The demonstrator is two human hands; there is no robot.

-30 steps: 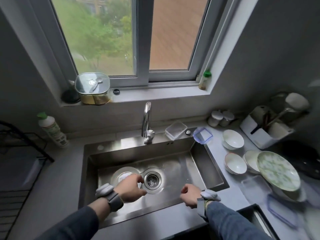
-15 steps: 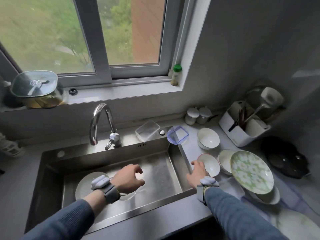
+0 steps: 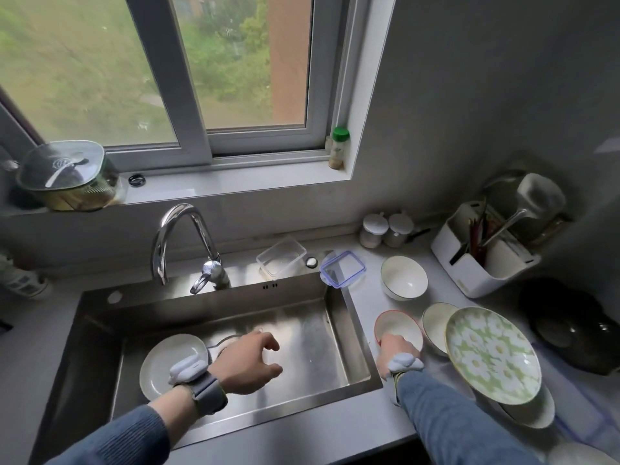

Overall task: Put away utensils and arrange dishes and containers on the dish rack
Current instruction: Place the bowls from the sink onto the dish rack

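My right hand [image 3: 397, 347] grips the near rim of a red-rimmed bowl [image 3: 397, 323] on the counter just right of the sink [image 3: 339, 307]. My left hand [image 3: 246, 362] hovers over the sink basin with loosely curled fingers and holds nothing. A white plate [image 3: 167, 360] lies in the basin under my left wrist. Behind the red-rimmed bowl stands a white bowl [image 3: 404, 278]; to its right are another bowl [image 3: 434, 325] and a green floral plate [image 3: 491, 355] resting on more dishes. A white utensil holder [image 3: 483, 266] with a ladle and chopsticks stands at the back right.
A clear container [image 3: 281, 256] and a blue-rimmed lid [image 3: 342, 269] sit behind the sink, next to the tap [image 3: 181, 236]. Two lidded jars [image 3: 374, 229] stand by the wall. A black pan [image 3: 573, 330] lies at the far right. A lidded pot [image 3: 63, 176] is on the windowsill.
My view swung right. My right hand moved from the sink's front edge to the red-rimmed bowl and took hold of its rim. My left hand stayed over the sink.
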